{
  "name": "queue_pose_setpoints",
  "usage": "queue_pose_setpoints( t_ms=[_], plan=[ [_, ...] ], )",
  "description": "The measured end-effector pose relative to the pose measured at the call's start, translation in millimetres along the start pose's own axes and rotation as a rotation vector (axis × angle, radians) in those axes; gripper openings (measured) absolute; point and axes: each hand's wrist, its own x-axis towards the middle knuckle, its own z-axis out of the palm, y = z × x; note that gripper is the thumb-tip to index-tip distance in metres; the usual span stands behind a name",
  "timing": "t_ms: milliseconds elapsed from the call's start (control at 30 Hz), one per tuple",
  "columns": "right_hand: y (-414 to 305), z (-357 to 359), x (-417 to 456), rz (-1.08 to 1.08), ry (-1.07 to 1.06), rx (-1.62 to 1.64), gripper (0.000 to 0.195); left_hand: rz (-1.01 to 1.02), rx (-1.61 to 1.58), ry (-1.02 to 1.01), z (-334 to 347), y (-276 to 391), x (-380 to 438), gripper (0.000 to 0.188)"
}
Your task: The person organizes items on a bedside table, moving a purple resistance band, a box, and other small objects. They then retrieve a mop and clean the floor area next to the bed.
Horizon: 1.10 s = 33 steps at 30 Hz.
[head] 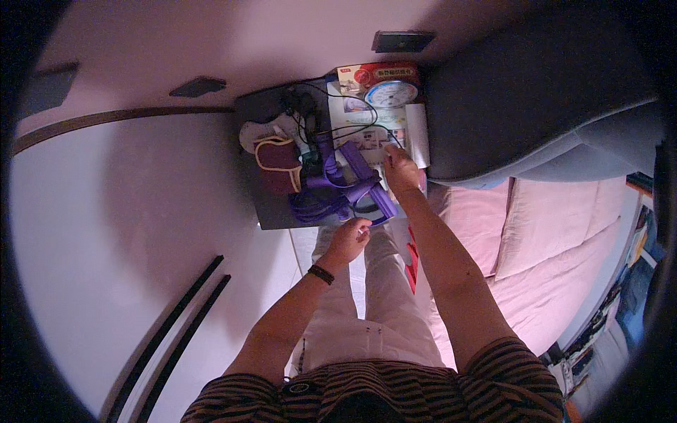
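Observation:
A purple appliance (362, 187) with a tubular body and a coiled purple cord (312, 208) lies on a dark nightstand (275, 214). My right hand (403, 168) is closed on the end of a thin black cable (376, 113), over a printed box. The cable loops back across the box to a tangle of dark cords (301, 108). My left hand (349, 240) is at the nightstand's front edge, just below the purple appliance. Its fingers are curled close together, and whether they pinch something small is unclear.
A maroon pouch with tan trim (277, 161) lies at the nightstand's left. Behind are a round dial gauge (391, 94) and a red printed box (378, 71). A grey padded headboard (508, 106) and pink bedding (529, 232) border the right. Wall sockets (403, 41) sit above.

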Motion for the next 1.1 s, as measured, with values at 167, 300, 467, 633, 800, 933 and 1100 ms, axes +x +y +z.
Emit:
queue_pose_setpoints(
  t_ms=[167,300,467,633,800,933,1100],
  plan=[
    [-7.8,-11.4,-14.5,0.322,-0.135,0.105,0.047,-0.062,-0.083,0.013,-2.2,-4.1,5.9,0.022],
    [16.5,-5.4,-64.0,0.225,0.097,-0.087,0.048,-0.156,-0.207,0.101,-18.5,-16.6,26.6,0.023],
    [32.5,15.5,-88.4,0.369,0.078,-0.297,0.055,-0.236,-0.207,0.166,-65.4,0.4,42.0,0.023],
    [36.7,22.4,-82.6,0.414,0.030,-0.329,0.059,-0.217,-0.098,0.108,-65.6,-9.4,17.6,0.024],
    [28.2,2.4,-88.8,0.388,0.032,-0.231,0.053,-0.235,-0.196,0.054,-49.5,-27.6,-16.5,0.023],
    [22.1,-30.1,-106.5,0.260,0.085,-0.171,0.038,-0.333,-0.171,0.035,-44.0,-21.2,-39.5,0.022],
    [-46.7,-70.1,-54.1,0.032,0.088,-0.072,0.031,-0.359,-0.173,0.025,-53.1,-18.5,-51.1,0.024]
  ],
)
